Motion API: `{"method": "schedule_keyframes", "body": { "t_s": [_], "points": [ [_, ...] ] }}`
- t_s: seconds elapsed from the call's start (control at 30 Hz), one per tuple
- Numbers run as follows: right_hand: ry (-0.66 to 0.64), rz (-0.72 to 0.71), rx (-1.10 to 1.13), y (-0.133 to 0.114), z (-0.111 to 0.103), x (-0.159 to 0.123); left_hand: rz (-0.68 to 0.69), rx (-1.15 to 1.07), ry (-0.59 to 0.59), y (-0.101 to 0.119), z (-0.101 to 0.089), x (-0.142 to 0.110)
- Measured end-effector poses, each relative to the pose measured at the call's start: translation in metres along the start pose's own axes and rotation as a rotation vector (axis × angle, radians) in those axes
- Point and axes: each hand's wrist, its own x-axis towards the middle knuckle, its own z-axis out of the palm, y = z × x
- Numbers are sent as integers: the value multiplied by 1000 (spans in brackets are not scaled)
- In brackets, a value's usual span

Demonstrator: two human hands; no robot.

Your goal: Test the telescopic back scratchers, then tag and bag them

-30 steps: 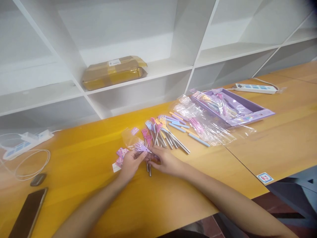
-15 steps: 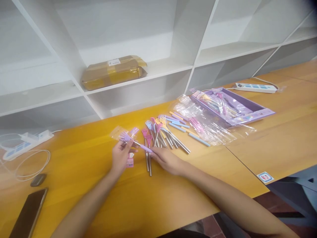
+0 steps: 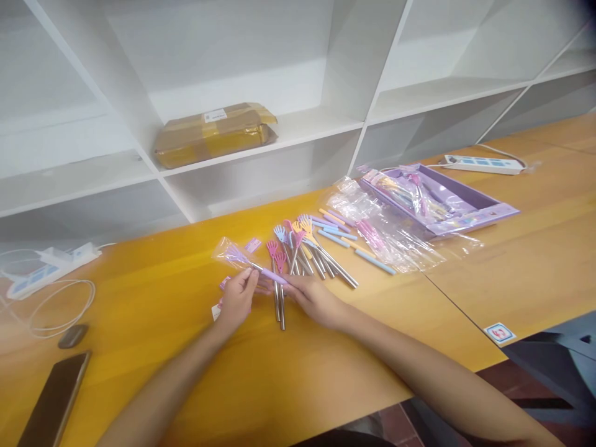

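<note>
A purple back scratcher (image 3: 274, 276) with a hand-shaped head is held slanting above the table. Its head is inside a clear plastic bag (image 3: 224, 249). The fingers of my right hand (image 3: 314, 299) are closed around the lower end of the purple handle. My left hand (image 3: 238, 299) pinches the bag around the shaft, just below the head; the bag's edge is hard to make out. Just right of my hands lies a pile of back scratchers (image 3: 321, 257) with pink, blue and orange heads and metal shafts. Small pink cards (image 3: 252, 245) lie near my left hand.
Loose coloured handle tubes (image 3: 333, 238) and clear bags (image 3: 395, 248) lie behind the pile. A purple box (image 3: 484, 217) holds bagged pieces. Power strips (image 3: 484, 164), a phone (image 3: 53, 400) and a small dark case (image 3: 73, 336) rest on the table. A taped parcel (image 3: 214, 136) sits on the shelf.
My left hand has slid right and down along the shaft, from the head towards the handle. The bag now reaches further over the scratcher. My right hand stays in place.
</note>
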Motion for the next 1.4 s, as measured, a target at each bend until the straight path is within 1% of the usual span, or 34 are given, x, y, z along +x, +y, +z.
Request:
{"method": "schedule_keyframes", "body": {
  "t_s": [0.1, 0.17, 0.23, 0.3, 0.4, 0.47, 0.53, 0.6, 0.67, 0.73, 0.83, 0.93, 1.0, 1.1, 1.23, 1.3, 1.4],
  "points": [
    [8, -8, 7, 1, -1, 0, 2, 64, -143, -6, 7, -6],
    [12, 13, 6, 4, 0, -1, -15, 79, -181, -11, 10, -9],
    [27, 42, 2, 8, 3, -2, -15, 89, -183, -14, 12, -12],
    [31, 49, 4, 11, 6, -4, 30, 92, -151, -15, 13, -13],
    [30, -6, 38, 12, 9, -8, 106, 71, -54, -11, 12, -11],
    [41, -62, 85, 10, 9, -9, 109, 30, 10, -8, 11, -9],
    [52, -103, 126, 8, 8, -10, 82, -9, 58, -6, 10, -7],
    [66, -133, 135, 7, 8, -10, 64, -23, 83, -7, 9, -6],
    [101, -152, 110, 7, 8, -9, 103, 21, 78, -7, 9, -8],
    [151, -171, 72, 9, 9, -7, 194, 130, 29, -6, 11, -13],
    [227, -207, 29, 12, 11, -6, 327, 305, -129, -4, 15, -26],
    [270, -241, -14, 13, 11, -5, 398, 400, -297, -4, 19, -38],
    [276, -268, -30, 12, 9, -4, 434, 435, -352, -7, 20, -42],
    [264, -299, 0, 10, 6, -4, 481, 468, -366, -10, 20, -43],
    [242, -247, 84, 9, 2, -4, 566, 513, -366, -11, 20, -40],
    [227, -250, 108, 10, 2, -3, 610, 552, -356, -11, 20, -39],
    [196, -264, 113, 11, 4, -1, 600, 577, -305, -11, 20, -39]
  ]
}}
